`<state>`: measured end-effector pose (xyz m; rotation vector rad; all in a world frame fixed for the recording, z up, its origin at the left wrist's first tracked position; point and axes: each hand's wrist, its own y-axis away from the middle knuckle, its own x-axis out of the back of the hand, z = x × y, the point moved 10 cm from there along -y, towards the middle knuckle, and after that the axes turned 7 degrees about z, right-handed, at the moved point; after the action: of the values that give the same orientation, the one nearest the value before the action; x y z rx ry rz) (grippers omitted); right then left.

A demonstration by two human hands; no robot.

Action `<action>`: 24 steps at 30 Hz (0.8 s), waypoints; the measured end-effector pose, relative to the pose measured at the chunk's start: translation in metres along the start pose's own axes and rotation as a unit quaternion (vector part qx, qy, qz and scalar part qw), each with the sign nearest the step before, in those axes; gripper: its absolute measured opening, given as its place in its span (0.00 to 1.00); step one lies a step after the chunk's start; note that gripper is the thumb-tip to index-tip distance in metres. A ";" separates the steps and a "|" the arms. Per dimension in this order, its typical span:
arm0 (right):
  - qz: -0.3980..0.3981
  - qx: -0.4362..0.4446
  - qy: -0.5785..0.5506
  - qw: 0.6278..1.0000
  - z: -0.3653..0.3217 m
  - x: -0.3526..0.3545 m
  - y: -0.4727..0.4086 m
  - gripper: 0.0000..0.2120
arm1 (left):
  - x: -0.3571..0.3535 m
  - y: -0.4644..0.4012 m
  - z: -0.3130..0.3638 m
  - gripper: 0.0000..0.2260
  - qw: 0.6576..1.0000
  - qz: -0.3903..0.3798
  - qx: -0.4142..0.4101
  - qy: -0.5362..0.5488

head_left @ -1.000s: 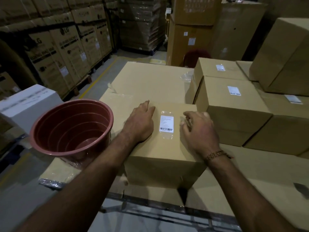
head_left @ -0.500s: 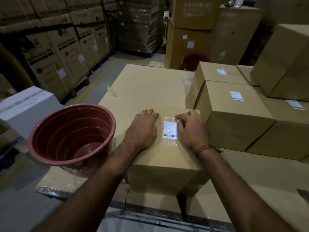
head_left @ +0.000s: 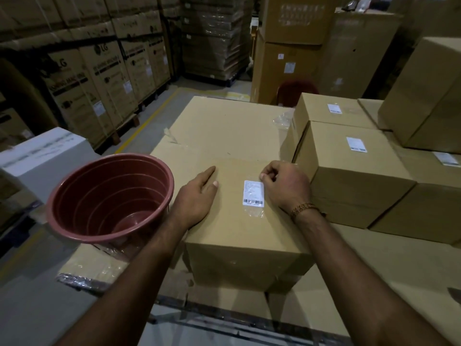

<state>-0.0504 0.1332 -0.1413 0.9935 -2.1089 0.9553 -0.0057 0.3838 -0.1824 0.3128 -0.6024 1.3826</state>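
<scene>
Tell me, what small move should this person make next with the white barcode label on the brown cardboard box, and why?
Probably slide the right hand down across the white barcode label: its curled fingers touch only the top right corner, the clear film below looks wrinkled, and the left hand lies flat on the brown cardboard box.

we see a plain brown cardboard box (head_left: 237, 236), closed and upright, resting on a wider flat carton (head_left: 224, 126), one side facing us. on its top, right of the middle, a small white barcode label (head_left: 253, 192) lies flat under clear film (head_left: 254, 214), barcode along its near edge.
</scene>
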 end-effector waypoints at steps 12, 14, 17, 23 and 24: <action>0.010 0.066 0.040 0.997 -0.004 -0.008 0.008 0.05 | 0.004 0.004 -0.004 0.20 0.998 0.025 0.025 0.058; 0.010 0.073 0.038 0.997 -0.004 -0.007 0.009 0.05 | 0.004 0.005 -0.002 0.20 0.997 0.027 0.027 0.060; 0.010 0.079 0.029 0.996 -0.003 -0.007 0.010 0.05 | 0.005 0.006 0.000 0.20 0.998 0.029 0.025 0.059; 0.034 0.046 -0.041 0.998 0.003 0.000 0.009 0.02 | 0.005 0.007 0.001 0.20 0.998 0.032 0.026 0.047; 0.031 0.045 -0.038 0.998 0.003 -0.001 0.009 0.03 | 0.005 0.007 0.001 0.20 0.998 0.032 0.026 0.046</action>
<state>-0.0583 0.1349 -0.1469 1.0276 -2.1875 1.0668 -0.0122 0.3889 -0.1797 0.2726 -0.5054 1.4673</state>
